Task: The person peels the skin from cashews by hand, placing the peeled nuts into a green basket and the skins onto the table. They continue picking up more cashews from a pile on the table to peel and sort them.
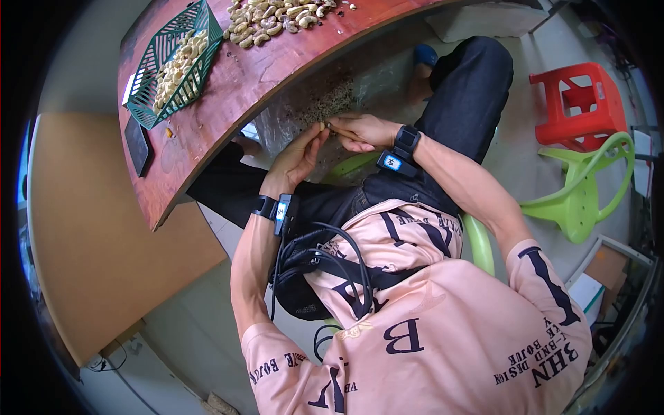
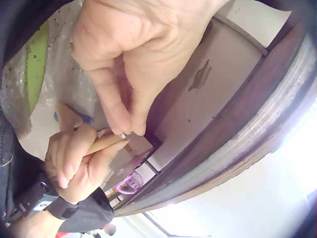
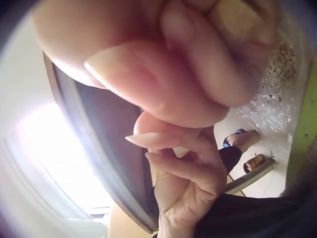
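Small, pale, cashew-like piece [image 1: 321, 126] is pinched in left grip [image 1: 297, 158], slim tan wooden-looking tool [image 2: 102, 143] clasped in right grip [image 1: 368, 131]; piece could be dropped or fingertips nicked by tool slippage.

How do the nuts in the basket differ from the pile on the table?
The basket nuts look evenly pale; the pile looks browner, with darker patches. The basket nuts sit within green slatted walls; the pile lies loose on the table. Both look like cashews.
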Tool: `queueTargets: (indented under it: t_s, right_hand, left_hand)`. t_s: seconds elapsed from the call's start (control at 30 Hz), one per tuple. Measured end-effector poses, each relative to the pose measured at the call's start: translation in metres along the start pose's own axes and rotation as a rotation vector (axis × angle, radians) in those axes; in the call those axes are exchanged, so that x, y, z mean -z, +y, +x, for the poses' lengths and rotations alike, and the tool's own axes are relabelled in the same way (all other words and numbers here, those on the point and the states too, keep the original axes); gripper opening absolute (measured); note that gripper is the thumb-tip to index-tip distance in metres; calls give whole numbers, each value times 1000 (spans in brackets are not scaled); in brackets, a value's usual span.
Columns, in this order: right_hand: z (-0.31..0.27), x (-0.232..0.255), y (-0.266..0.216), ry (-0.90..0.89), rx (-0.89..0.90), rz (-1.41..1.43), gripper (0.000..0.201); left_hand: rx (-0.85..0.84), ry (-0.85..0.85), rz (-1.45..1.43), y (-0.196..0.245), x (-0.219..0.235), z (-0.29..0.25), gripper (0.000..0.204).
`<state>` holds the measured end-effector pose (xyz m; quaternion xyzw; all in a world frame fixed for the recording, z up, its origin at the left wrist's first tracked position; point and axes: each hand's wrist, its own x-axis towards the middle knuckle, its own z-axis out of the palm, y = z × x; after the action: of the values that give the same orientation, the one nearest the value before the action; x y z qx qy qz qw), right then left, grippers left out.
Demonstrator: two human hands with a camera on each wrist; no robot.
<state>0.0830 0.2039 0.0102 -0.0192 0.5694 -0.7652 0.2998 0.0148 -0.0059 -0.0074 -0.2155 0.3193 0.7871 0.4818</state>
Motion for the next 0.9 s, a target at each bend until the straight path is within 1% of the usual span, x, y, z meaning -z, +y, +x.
queueTargets:
  t_s: [0.1,0.2,0.33,0.4,0.5,0.6,0.63,0.7,0.8,0.9]
  right_hand:
    - [-2,-1,-2,23,6,-59,46]
    - [3,4,3,-8,-8,-67,46]
    - [4,8,5,-38,-6,-30,47]
    - [4,8,6,-41,5,-10,48]
    - [10,14,11,-8,23,-17,54]
    - [11,19,13,-30,9,20,47]
    - [11,20,11,-44,10,14,51]
    - [8,20,8,-77,8,4,63]
    - [4,10,7,-71,-74,35,63]
    - [2,5,1,-59,-56,52,63]
  left_hand:
    - [1,-1,21,0,1,1,16]
    - [-1,-2,49,1,-1,-1,17]
    - [-13,-21,94,2,-6,-4,18]
    - [-21,-56,163,2,-8,-6,19]
    - [-26,-95,194,2,-8,-6,22]
    - [-37,-116,222,1,-11,-6,24]
    - [-46,-121,235,2,-13,-6,25]
    - [-62,-104,204,1,-12,-6,23]
    - [-52,-61,169,2,-7,-6,21]
    - [-51,-40,155,2,-3,-3,19]
